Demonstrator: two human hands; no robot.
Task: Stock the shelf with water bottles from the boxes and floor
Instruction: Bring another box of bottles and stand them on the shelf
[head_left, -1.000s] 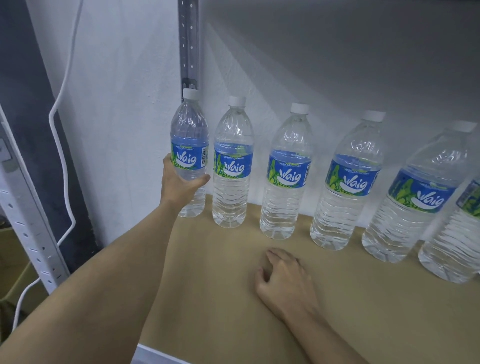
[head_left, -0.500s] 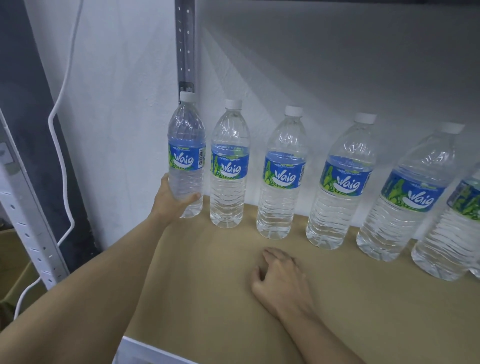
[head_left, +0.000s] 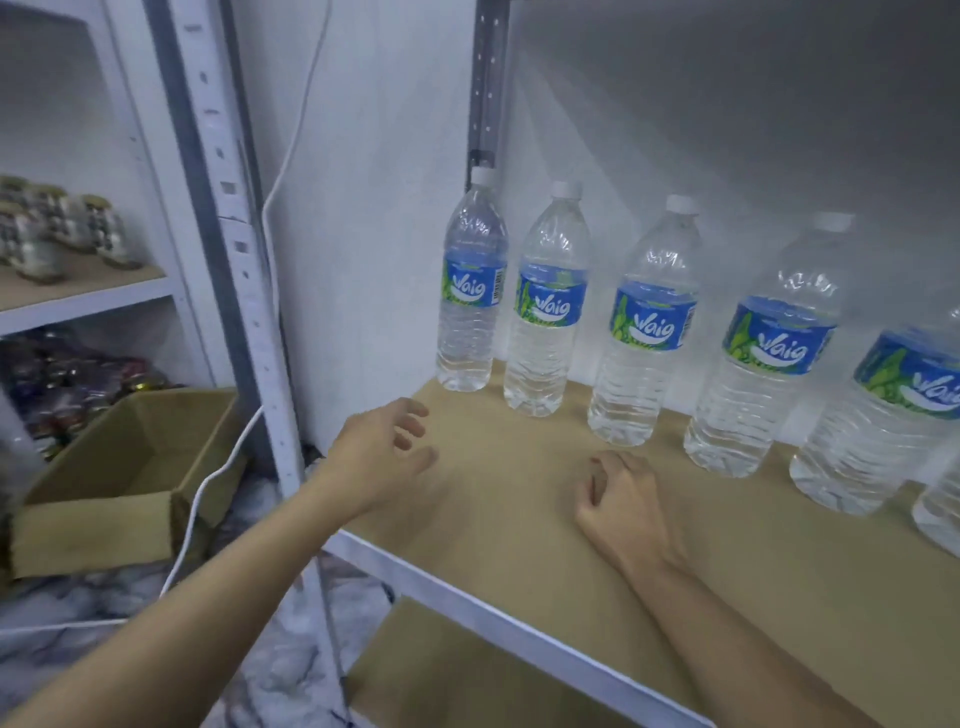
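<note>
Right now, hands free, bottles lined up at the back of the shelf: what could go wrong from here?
1. The left hand is open and close to the leftmost bottle; a careless swing could knock it into its close neighbour.
2. The white cable hangs past the shelf post toward the cardboard box; reaching down there might snag it.
3. The right hand rests on the shelf board, in the way of a second row.

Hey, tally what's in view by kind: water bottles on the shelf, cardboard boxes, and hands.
Clear plastic water bottles with blue labels, at least partly visible: 6
Open brown cardboard box on the floor: 1
Bare hands, left hand and right hand: 2
Total: 9
</note>
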